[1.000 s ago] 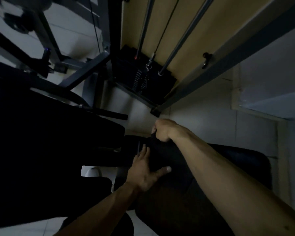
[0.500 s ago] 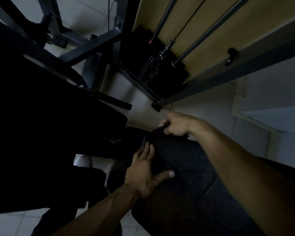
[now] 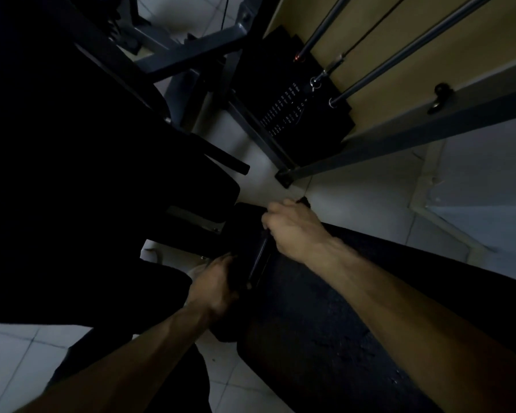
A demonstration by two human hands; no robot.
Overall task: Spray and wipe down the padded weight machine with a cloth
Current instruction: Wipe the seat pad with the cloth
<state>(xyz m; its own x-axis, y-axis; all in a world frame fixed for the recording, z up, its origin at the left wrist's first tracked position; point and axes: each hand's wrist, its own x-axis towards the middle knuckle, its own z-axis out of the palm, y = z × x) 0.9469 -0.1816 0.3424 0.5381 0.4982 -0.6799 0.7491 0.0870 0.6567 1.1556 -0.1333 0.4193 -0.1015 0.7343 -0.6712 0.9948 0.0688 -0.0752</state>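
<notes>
A narrow strip of pale tiled floor (image 3: 259,186) lies open between the dark padded seat (image 3: 87,174) at left and the black pad (image 3: 325,323) at lower right, hemmed ahead by the weight stack (image 3: 292,114), guide rods (image 3: 399,56) and a slanting grey frame beam (image 3: 399,135).

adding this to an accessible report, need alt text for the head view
A person's right hand clutches a dark cloth at the end of a black pad, while the left hand grips the pad's edge. The light is dim, and a weight stack stands beyond.

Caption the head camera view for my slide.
Right hand holds dark cloth at the end of the black pad; left hand grips its edge; weight stack behind.
</notes>
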